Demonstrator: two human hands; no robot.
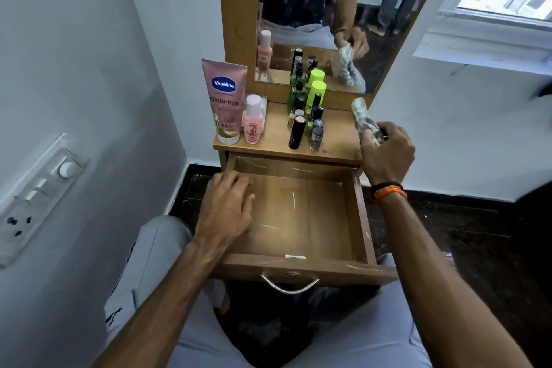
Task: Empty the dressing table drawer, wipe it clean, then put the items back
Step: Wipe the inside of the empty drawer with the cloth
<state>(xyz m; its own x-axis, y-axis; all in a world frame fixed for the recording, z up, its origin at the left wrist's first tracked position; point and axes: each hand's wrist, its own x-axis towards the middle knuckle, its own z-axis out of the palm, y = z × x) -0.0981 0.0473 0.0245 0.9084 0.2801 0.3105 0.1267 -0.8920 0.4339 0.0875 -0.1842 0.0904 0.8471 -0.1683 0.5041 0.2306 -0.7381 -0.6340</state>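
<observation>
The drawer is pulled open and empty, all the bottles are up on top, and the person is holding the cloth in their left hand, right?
Nearly. The head view shows the cloth gripped in the right hand, not the left. The left hand rests open at the drawer's left edge. The drawer is open and empty, with the bottles on top.

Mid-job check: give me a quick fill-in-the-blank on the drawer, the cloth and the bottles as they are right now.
1. The drawer is pulled out and holds ____ items.
2. The cloth is gripped by the ____ hand.
3. The left hand rests at the drawer's ____ side.
4. The Vaseline tube and the bottles stand on the ____, below the mirror.

Missing words: no; right; left; tabletop
</observation>
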